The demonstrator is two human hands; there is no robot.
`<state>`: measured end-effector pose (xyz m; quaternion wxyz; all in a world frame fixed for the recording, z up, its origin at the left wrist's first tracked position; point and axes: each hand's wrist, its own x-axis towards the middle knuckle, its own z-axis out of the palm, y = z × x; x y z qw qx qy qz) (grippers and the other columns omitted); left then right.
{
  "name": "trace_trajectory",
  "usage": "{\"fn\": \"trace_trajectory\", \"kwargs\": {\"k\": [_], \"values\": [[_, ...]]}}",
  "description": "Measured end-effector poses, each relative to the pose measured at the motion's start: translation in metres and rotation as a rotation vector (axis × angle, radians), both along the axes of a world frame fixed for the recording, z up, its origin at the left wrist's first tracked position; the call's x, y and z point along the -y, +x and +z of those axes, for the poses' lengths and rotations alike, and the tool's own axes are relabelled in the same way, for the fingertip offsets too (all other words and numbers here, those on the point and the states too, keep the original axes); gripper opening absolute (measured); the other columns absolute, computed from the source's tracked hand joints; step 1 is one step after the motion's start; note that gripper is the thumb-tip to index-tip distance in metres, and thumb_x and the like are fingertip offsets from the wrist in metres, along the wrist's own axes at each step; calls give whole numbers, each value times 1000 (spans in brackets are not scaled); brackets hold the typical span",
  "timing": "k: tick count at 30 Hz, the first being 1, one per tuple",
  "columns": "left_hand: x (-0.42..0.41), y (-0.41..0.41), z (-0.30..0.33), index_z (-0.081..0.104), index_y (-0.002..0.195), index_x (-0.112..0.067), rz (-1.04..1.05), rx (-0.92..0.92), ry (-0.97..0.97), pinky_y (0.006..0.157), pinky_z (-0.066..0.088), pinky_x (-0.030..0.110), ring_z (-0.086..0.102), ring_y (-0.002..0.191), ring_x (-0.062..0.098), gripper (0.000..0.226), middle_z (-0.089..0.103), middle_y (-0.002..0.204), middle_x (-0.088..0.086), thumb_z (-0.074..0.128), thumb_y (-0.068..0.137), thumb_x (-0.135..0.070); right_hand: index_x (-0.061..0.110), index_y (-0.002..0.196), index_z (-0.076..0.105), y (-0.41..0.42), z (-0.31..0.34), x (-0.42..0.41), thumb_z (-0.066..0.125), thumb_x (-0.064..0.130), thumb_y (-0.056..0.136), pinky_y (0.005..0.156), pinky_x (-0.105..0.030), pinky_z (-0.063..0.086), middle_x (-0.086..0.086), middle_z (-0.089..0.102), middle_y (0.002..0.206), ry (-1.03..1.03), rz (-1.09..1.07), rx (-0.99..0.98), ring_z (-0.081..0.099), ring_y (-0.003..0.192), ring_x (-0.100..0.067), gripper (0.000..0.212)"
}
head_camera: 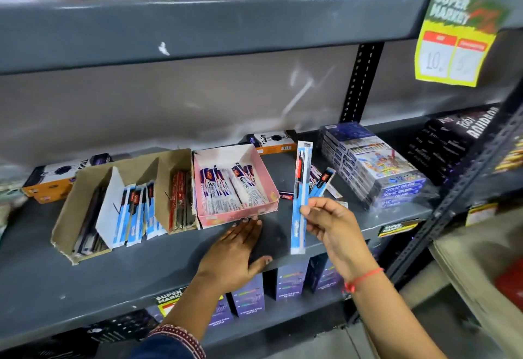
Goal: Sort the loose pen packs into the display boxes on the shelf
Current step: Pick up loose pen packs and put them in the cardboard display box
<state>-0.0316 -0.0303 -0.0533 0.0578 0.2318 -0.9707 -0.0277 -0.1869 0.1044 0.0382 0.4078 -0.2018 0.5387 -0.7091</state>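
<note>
My right hand [329,221] pinches a long blue pen pack [300,197] and holds it upright above the grey shelf [85,282]. My left hand [236,254] lies flat on the shelf, fingers apart, fingertips touching the front wall of the pink display box [254,210], which holds white-and-purple pen packs. Left of it stands a brown cardboard display box [73,214] with dark, blue and red pen packs in its sections. A few loose pen packs [322,181] lie on the shelf behind the held pack.
A wrapped stack of colour-pencil boxes [373,166] sits at the right, black boxes [452,143] beyond it. Orange-and-white boxes [271,142] lie along the back. A yellow price sign [455,38] hangs from the upper shelf. Purple boxes [249,299] stand on the shelf below.
</note>
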Motion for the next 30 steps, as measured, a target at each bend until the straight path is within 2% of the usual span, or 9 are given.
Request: {"fn": "trace_trajectory", "kwargs": {"k": [4, 10, 19, 21, 25, 28, 30], "values": [[2, 1, 0, 6, 146, -17, -22, -16, 2, 105, -9, 20, 4, 141, 13, 76, 8, 155, 0, 20, 88, -64, 20, 60, 74, 12, 10, -15, 65, -3, 77, 53, -12, 52, 5, 73, 62, -63, 18, -31, 63, 54, -4, 30], [1, 2, 2, 2, 146, -16, -43, -4, 12, 106, -11, 22, 2, 141, 14, 79, 5, 155, 2, 12, 86, -66, 17, 64, 71, 15, 25, -21, 64, -3, 78, 52, -13, 51, 4, 73, 62, -97, -19, -67, 62, 54, -7, 26], [0, 0, 4, -1, 146, -14, -36, 42, 9, 111, -4, 25, -2, 141, 14, 98, 1, 156, 3, -13, 70, -76, 16, 70, 67, 18, 36, -23, 62, -4, 80, 54, -14, 50, 4, 72, 60, -113, -10, -111, 59, 57, -10, 24], [-1, 0, 4, -1, 146, -14, -29, 42, 17, 111, -4, 25, -2, 141, 14, 95, 1, 156, 4, -10, 73, -75, 16, 70, 67, 20, 37, -23, 63, -4, 80, 54, -14, 50, 5, 73, 61, -113, -1, -122, 59, 59, -11, 23], [-4, 1, 3, -2, 145, -14, 0, 50, 49, 111, -6, 25, -4, 141, 14, 75, -1, 156, 4, 15, 90, -61, 16, 72, 67, 20, 37, -22, 63, -2, 81, 54, -13, 50, 6, 73, 61, -108, 36, -132, 58, 59, -9, 20], [-7, 4, 2, -2, 145, -13, 23, 54, 68, 110, -8, 24, -5, 141, 14, 79, -1, 156, 4, 7, 86, -64, 16, 72, 67, 23, 36, -16, 64, -1, 80, 53, -13, 50, 7, 72, 60, -100, 65, -125, 59, 57, -8, 20], [-10, 9, 2, 1, 145, -12, 51, 37, 67, 109, -7, 23, -3, 141, 15, 73, 1, 156, 5, 13, 91, -59, 17, 71, 67, 28, 35, -10, 64, -1, 80, 53, -13, 51, 7, 72, 60, -100, 108, -124, 61, 56, -5, 21]]}}
